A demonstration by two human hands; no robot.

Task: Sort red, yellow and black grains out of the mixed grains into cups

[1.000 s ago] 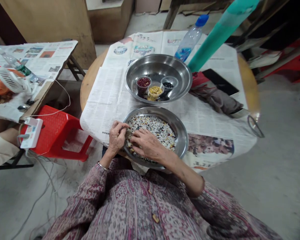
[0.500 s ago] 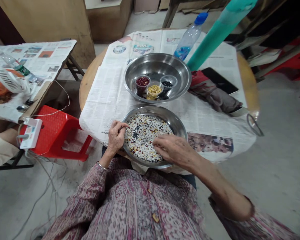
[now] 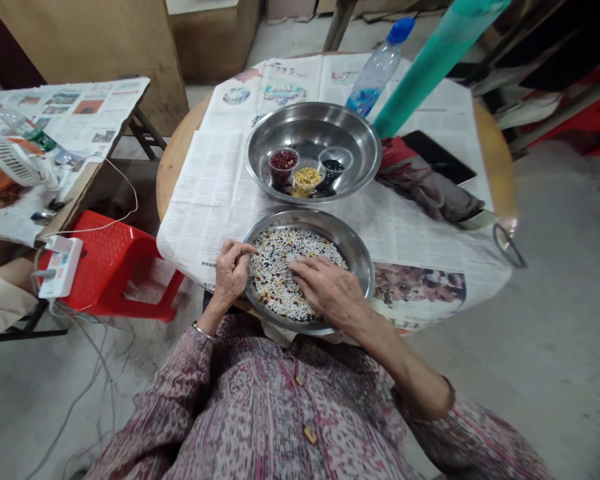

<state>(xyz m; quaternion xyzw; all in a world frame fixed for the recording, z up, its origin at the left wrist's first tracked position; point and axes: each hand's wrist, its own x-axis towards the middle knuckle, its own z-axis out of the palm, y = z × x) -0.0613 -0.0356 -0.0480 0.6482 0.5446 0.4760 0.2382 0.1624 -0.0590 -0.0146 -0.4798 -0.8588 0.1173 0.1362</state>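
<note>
A shallow metal basin [image 3: 361, 263] stands at the near edge of the table, holding a spread mix of white, yellow, dark red and black grains [image 3: 280, 253]. My left hand [image 3: 231, 270] grips its left rim, fingers bent over the edge. Within the basin, my right hand [image 3: 327, 287] touches the mix with its fingers bent and close together; whatever lies under the fingertips is hidden. Beyond stands a larger metal basin [image 3: 363, 143] with three clear cups: one of dark red beans [image 3: 283, 160], one of yellow grains [image 3: 307, 176], one of black beans [image 3: 333, 165].
Newspaper [image 3: 200, 180] covers the round table. A blue-capped bottle [image 3: 377, 73] and a green tube [image 3: 425, 67] rise behind the larger basin. Rightward lie a folded cloth [image 3: 430, 190] and a dark flat device [image 3: 440, 157]. A red stool [image 3: 115, 260] carries a power strip [image 3: 63, 267].
My right hand has shifted left and slightly up across the grains, its fingers now straighter. My left hand stays on the basin rim.
</note>
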